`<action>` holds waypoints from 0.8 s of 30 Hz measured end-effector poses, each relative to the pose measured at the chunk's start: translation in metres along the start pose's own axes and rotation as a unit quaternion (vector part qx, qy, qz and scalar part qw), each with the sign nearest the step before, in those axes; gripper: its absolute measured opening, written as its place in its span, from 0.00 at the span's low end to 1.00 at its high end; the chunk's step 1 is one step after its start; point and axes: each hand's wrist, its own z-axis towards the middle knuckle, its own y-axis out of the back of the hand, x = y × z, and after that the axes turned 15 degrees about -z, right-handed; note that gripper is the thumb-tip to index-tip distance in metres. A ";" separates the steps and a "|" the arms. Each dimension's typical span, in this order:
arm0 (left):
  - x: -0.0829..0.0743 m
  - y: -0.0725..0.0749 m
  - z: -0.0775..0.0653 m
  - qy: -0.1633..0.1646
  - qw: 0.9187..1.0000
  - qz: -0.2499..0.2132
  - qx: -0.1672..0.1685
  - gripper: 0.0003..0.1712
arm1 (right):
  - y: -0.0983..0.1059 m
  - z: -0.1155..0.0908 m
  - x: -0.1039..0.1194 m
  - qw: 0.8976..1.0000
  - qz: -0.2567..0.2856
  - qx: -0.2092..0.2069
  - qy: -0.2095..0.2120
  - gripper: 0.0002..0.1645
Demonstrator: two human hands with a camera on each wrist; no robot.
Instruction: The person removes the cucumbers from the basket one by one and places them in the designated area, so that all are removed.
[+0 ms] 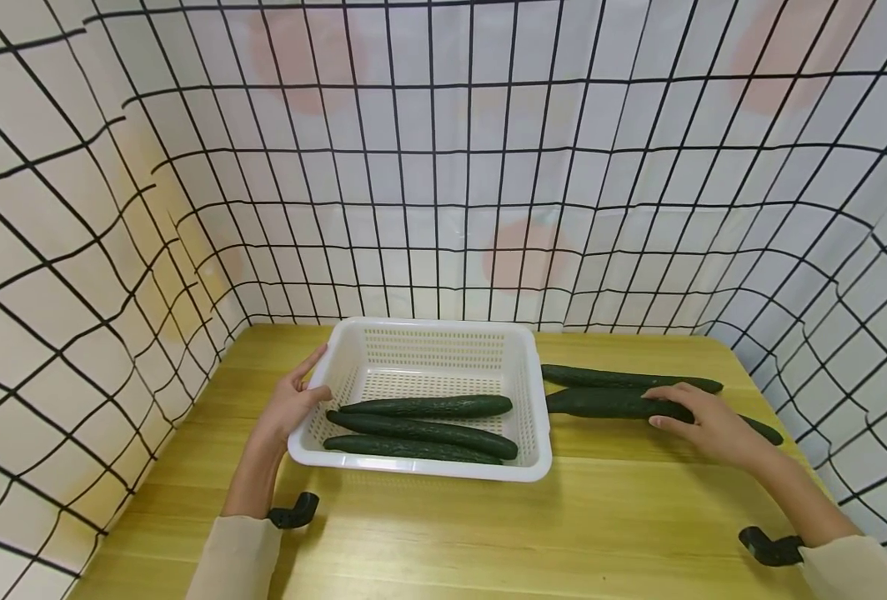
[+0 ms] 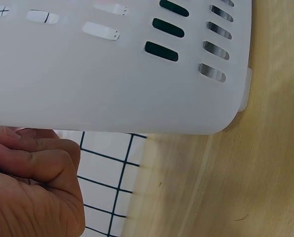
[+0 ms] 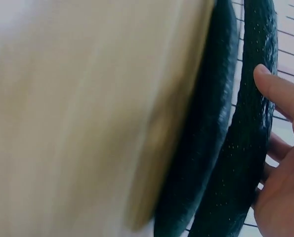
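The step in hand looks to be securing one cucumber while the basket is kept steady. The right hand (image 1: 709, 425) has its thumb on one side of a dark green cucumber (image 1: 608, 403) and its fingers curled round the other, pinching it; most of its length reaches left from the fingertips toward the basket. Past that hand, to its right, a dark green tip (image 1: 762, 430) shows on the table (image 1: 601, 517); whether it belongs to the same cucumber or another I cannot tell. A second cucumber (image 1: 631, 379) lies just beyond the fingers, on their far side, so the fingers are best kept tight to the chosen one to avoid dragging its neighbour along.

The hold seems nearer one end of the visible stretch than its middle, so a long body like this would probably tip left; gripping nearer the balance point, with firm, even pressure, should serve better. The skin looks glossy in places and may slip under a light touch.

The left hand (image 1: 289, 408) pinches the left rim of the white plastic basket (image 1: 417, 468), thumb over the edge, fingers bent outside. That is a sound brace. Three cucumbers (image 1: 424, 429) lie inside, to the right of its thumb, leaving space behind them.
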 end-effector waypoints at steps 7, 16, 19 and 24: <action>0.000 0.001 -0.002 0.001 1.000 0.007 -0.002 0.52 | -0.018 -0.004 0.006 0.999 -0.030 -0.029 0.015 0.24; 0.004 0.001 0.003 0.012 1.000 0.001 0.001 0.52 | -0.028 -0.005 0.012 0.999 -0.040 -0.009 -0.012 0.27; 0.004 0.002 0.003 0.015 1.000 0.007 0.006 0.52 | -0.030 -0.005 0.013 0.998 -0.057 -0.017 -0.015 0.27; 0.004 0.002 0.003 0.009 1.000 -0.008 0.007 0.52 | -0.035 -0.005 0.014 0.997 -0.069 -0.025 -0.021 0.26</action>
